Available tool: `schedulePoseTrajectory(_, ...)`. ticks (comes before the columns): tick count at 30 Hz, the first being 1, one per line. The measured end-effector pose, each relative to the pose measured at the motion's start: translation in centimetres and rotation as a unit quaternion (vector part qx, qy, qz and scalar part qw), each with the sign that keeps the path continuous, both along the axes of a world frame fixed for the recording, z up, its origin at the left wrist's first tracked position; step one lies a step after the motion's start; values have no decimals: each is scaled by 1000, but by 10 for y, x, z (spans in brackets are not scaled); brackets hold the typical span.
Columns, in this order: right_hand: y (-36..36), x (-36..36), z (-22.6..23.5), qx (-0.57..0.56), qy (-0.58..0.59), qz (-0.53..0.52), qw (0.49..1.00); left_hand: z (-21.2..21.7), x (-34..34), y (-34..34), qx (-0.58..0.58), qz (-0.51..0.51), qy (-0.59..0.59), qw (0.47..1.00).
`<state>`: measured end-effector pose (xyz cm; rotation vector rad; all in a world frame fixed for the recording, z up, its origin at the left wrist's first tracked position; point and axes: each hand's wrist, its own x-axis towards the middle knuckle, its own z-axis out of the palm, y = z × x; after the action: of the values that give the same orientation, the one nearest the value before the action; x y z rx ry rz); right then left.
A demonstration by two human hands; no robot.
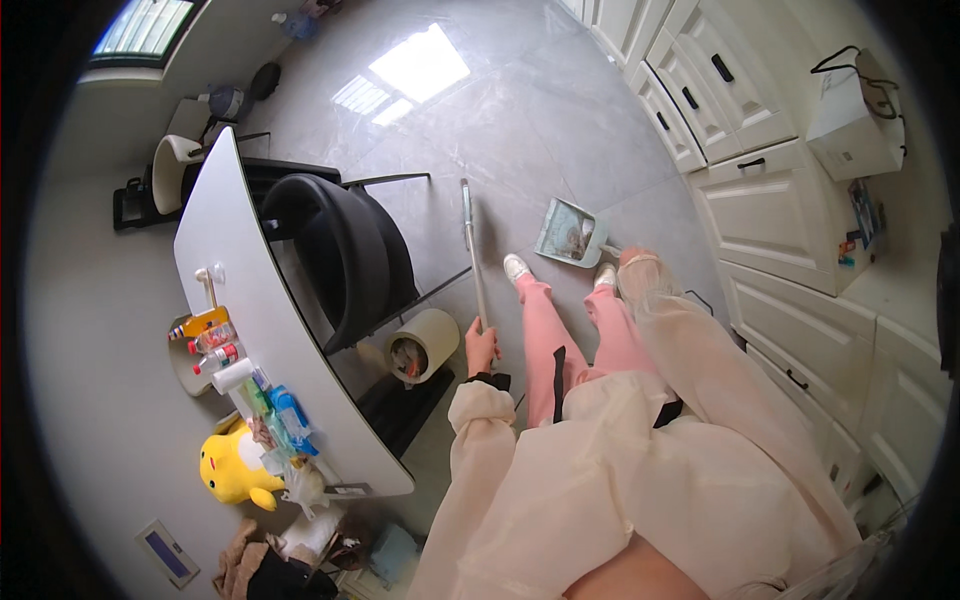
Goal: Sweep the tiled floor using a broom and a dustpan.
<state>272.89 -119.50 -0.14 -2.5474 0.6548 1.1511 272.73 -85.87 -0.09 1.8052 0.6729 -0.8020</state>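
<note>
My left hand (483, 347) is closed round the pole of a long, pale broom (478, 265). The broom slants forward, its narrow head on the grey tiles, left of my feet. A light blue-green dustpan (546, 238) rests on the floor ahead of my white shoes, with some debris inside. My right hand (635, 257), partly covered by a sheer cream sleeve, reaches down beside the dustpan's short handle. Its fingers look curled at the handle's end, though the sleeve hides part of the grip.
To my left stand a white table (345, 425) with bottles and packets, a black chair (350, 265) and a cream waste bin (440, 340). A yellow plush toy (232, 470) sits beyond the table. White cabinets (770, 215) line the right, with a white paper bag (855, 125) on top.
</note>
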Motion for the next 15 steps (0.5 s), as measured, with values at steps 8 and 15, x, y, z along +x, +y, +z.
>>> schedulePoseTrajectory(8,-1,4,-12,-33,32,-44,998,-13,134,13,6,-51,-20,999)
schedulePoseTrajectory(15,-9,-5,-27,-77,75,-92,990,-27,257,5,41,-162,-45,985)
